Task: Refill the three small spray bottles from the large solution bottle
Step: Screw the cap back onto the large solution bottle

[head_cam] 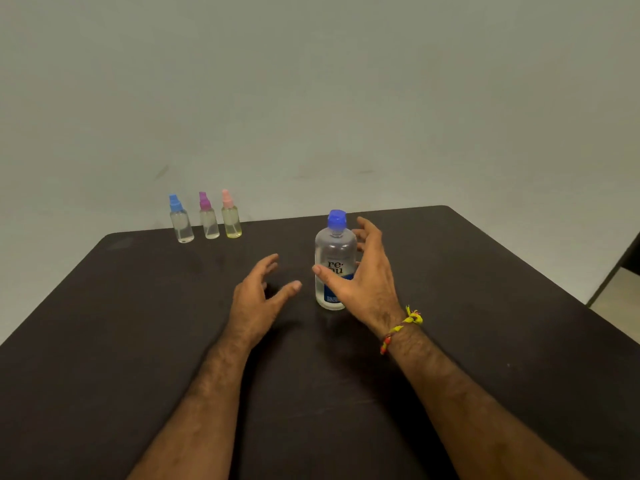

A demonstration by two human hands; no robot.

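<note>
Dark desk (485, 341), wall behind. Large solution bottle (334, 258) stands upright mid-desk, long axis vertical, blue cap (337, 218) on. Right hand (367, 271) spread around its right side, fingers (367, 230) behind the shoulder, thumb across the label; contact uncertain, nothing gripped yet. Left hand (258, 296) hovers just left of the bottle, fingers loosely spread, empty. Right hand is nearer, so likely takes it. Three small spray bottles (207, 220) in a row, far left, well apart.
</note>
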